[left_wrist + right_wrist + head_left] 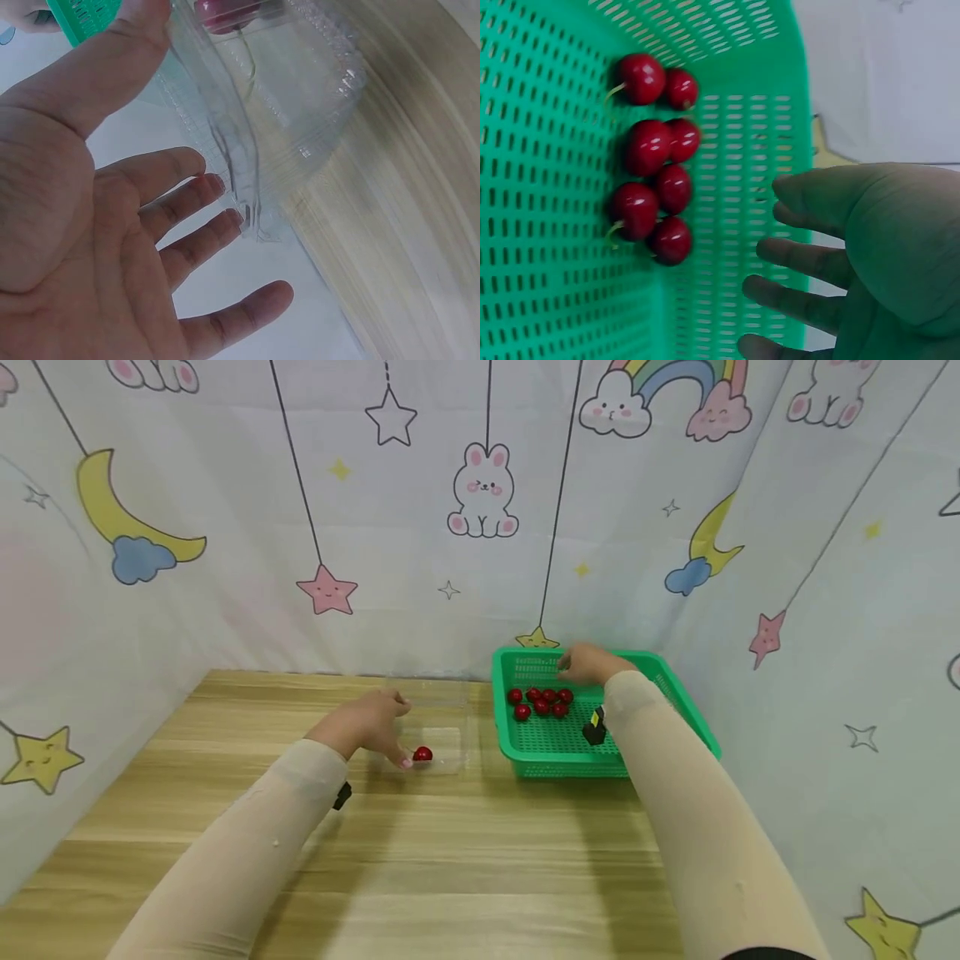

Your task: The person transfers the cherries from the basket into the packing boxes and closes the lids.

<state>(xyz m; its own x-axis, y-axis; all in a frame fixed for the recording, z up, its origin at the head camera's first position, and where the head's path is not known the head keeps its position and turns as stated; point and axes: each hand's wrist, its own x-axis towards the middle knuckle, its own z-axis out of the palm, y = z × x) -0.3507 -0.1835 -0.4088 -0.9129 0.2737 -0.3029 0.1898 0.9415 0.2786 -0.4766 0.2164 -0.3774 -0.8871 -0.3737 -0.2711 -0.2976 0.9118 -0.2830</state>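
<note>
My left hand [369, 725] is at the left side of a clear plastic box [447, 740], thumb towards the front and fingers towards the back. In the left wrist view its relaxed fingertips [214, 182] lie against the box's thin edge. One red cherry [422, 753] with a stem lies inside the box. My right hand [588, 664] hovers over the back of a green plastic basket [507, 743], its fingers extended and nothing in them. Several red cherries [646, 148] sit together on the basket floor, left of that hand in the head view.
Both containers stand on a wood-grain table [450, 877], the basket to the right of the box. A white cloth [420, 527] printed with stars, moons and rabbits hangs behind and along the sides. Small black wrist devices [595, 729] are on the arms.
</note>
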